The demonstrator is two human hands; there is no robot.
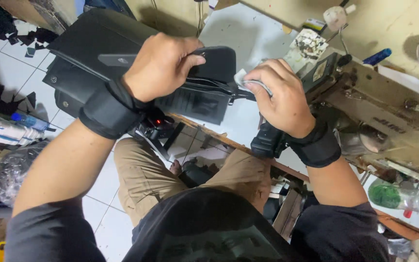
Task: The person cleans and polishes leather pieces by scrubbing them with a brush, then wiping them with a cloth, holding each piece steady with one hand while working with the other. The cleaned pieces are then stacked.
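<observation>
Left hand [163,65] clamps the black zippered bag [136,73] at the surface [248,34] edge, by the sewing machine [374,111]. Right hand [280,97] pinches a pale cloth [242,80] against the zipper end. Zipper part open; wipe looks mid-way, most of the bag untouched.

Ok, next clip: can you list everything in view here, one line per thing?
Bag: one, black, zippered, on the table edge under the left hand.
Cloth: one, pale, pinched at the bag's zipper by the right hand.
Sewing machine: one, beige, right of the table.
Table: one, white top.
Plastic bottle: one, clear with green, lower right.
Fabric scraps: several, black, on the floor upper left.
Left hand: black wrist strap, gripping the bag.
Right hand: black wrist strap, holding the cloth.
</observation>
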